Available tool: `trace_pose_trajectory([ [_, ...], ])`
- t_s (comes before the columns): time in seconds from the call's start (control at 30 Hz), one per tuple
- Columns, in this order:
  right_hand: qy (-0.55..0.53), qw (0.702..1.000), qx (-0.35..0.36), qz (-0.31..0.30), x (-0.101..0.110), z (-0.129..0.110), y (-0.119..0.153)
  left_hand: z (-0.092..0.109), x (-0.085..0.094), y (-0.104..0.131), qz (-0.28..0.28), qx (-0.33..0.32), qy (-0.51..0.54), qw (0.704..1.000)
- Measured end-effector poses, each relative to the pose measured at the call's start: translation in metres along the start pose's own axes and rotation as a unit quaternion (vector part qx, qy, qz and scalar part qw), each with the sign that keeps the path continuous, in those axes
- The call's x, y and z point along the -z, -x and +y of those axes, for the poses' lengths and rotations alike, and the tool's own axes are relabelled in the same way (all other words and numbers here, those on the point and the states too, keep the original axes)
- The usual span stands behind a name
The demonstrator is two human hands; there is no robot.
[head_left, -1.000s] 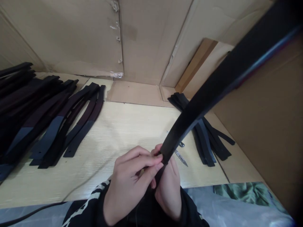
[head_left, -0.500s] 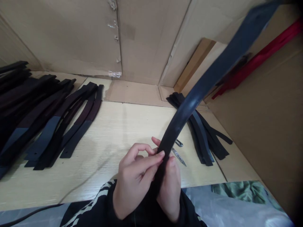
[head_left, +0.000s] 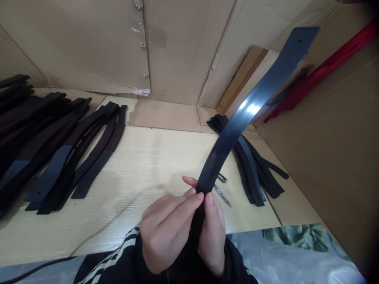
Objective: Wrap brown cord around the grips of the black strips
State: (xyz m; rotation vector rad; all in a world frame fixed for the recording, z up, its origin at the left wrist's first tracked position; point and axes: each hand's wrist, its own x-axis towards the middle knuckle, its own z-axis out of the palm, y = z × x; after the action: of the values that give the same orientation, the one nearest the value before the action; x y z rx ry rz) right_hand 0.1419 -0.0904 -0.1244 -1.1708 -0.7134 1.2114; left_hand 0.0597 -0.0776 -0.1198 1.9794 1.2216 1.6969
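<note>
A long, curved black strip slants up and to the right from my hands, its far end squared off with a small hole. The strip is glossy around its middle and dull near my grip. My left hand pinches its left edge between thumb and fingers. On the right edge, my right hand presses with the thumb, while its fingers go behind the strip and one fingertip shows at the left. Just beyond my right hand, a pointed metal blade lies on the table, partly hidden by the strip.
Many similar dark strips lie piled on the left of the table. Another bundle of black strips rests at the right. Cardboard walls enclose the back and right side. A red strip hangs on the right wall.
The strip's far end has come down and toward the left, so its holed tip is now fully in view. Light glints on its middle. Both hands keep their grip, with my left fingers drawn closer together.
</note>
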Motion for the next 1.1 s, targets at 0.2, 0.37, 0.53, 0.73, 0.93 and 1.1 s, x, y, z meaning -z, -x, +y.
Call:
trace_pose_trajectory([
  [0.2,-0.071,0.995,-0.056,-0.04,0.0,0.001,0.003,0.005,0.002,-0.001,-0.033,0.137,0.008,0.99],
  [0.37,-0.044,0.998,-0.017,-0.045,0.002,-0.002,0.002,0.007,0.002,0.0,-0.008,0.145,0.031,0.989],
  [0.53,-0.055,0.997,-0.028,-0.055,0.003,-0.008,0.001,0.009,0.004,0.0,-0.017,0.111,0.003,0.994],
  [0.73,-0.039,0.998,-0.048,-0.018,0.006,-0.008,-0.001,0.005,0.01,-0.001,-0.081,0.105,0.038,0.99],
  [0.93,-0.119,0.987,-0.054,-0.092,0.008,-0.005,-0.002,0.002,0.025,-0.015,-0.128,0.09,0.049,0.987],
  [1.1,-0.146,0.978,-0.035,-0.142,0.007,-0.007,-0.001,0.009,0.04,-0.03,-0.219,0.091,0.086,0.968],
])
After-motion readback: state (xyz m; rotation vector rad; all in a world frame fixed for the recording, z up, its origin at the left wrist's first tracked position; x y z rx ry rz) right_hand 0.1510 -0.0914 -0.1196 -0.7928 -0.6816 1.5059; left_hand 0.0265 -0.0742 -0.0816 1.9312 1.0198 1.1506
